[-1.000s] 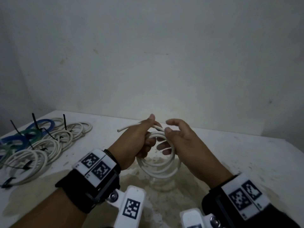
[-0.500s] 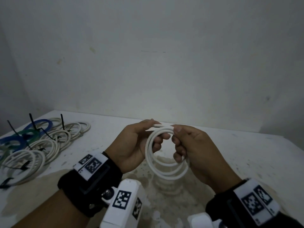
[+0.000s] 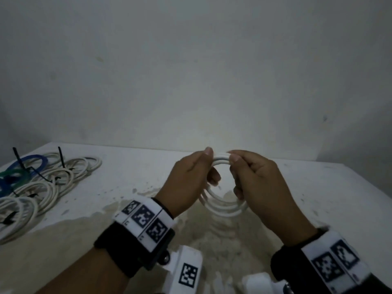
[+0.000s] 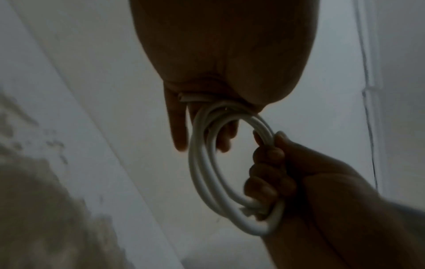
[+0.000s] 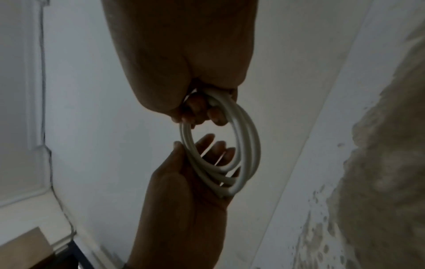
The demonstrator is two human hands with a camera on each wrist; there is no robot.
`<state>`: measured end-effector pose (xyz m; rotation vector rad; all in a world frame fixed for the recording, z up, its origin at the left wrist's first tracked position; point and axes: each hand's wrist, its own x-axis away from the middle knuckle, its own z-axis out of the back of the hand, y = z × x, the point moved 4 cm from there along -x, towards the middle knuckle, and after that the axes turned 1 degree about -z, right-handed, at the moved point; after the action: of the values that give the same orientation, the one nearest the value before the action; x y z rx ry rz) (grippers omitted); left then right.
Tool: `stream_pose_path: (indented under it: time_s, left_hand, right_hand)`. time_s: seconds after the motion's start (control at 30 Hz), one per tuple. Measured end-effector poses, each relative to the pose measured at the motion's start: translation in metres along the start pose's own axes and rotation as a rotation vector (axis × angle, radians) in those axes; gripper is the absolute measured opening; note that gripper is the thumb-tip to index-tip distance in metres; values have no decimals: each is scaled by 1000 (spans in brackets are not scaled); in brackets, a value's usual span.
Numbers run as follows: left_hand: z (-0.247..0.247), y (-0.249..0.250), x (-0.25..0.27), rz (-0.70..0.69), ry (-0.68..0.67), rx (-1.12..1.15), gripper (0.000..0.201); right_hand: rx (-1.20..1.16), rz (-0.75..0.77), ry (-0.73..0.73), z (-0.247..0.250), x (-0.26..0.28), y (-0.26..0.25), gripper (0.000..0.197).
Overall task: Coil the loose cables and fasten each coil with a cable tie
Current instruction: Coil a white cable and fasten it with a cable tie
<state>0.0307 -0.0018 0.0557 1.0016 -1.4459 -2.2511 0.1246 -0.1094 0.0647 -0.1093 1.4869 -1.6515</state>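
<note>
A white cable coil (image 3: 227,209) of several loops hangs above the table's middle, held upright between both hands. My left hand (image 3: 211,164) pinches its top left, thumb on top and fingers underneath. My right hand (image 3: 236,172) grips the top right with the thumb pressed on the loops and the fingers curled through the ring. In the left wrist view the coil (image 4: 200,163) runs from my left hand (image 4: 184,112) to the right hand (image 4: 271,163), with a cable end tucked under the left thumb. The right wrist view shows the coil (image 5: 250,145) lying across the left hand's palm (image 5: 184,182).
At the table's far left lies a pile of tied coils (image 3: 42,187), mostly white, with a blue one (image 3: 31,161) and a green one (image 3: 12,172). Black cable ties (image 3: 61,157) stick up from them. The white table (image 3: 318,187) has a stained patch under my hands; a wall stands close behind.
The loose cable end that stuck out to the left has been drawn into the coil. Both hands have shifted to pinch the top of the ring, thumbs close together.
</note>
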Motion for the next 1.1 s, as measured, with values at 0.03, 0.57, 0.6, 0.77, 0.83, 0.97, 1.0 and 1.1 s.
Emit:
stream_pose_path:
  time_s: [0.03, 0.57, 0.6, 0.77, 0.83, 0.97, 1.0, 1.1]
  left_hand:
    - [-8, 2, 1, 66, 2, 147, 47]
    - [-124, -11, 29, 410, -139, 742, 29]
    - [-126, -13, 30, 393, -161, 702, 31]
    - [-143, -22, 40, 559, -307, 856, 34]
    - [-146, -29, 43, 617, -293, 879, 29]
    - [-150, -46, 47, 642, -216, 802, 20]
    - [-150, -49, 47, 645, -194, 803, 20]
    - [-151, -56, 49, 647, -141, 807, 21]
  right_hand:
    - [-77, -33, 36, 5, 3, 0, 25]
    - [-9, -259, 311, 83, 69, 39, 22]
    - [35, -241, 324, 86, 71, 41, 22]
    - [273, -173, 292, 95, 79, 53, 22]
    - [279, -226, 241, 94, 82, 58, 24]
    - [439, -370, 70, 98, 87, 56, 30]
    - [544, -396, 56, 107, 88, 54, 36]
    - [888, -520, 72, 156, 98, 53, 41]
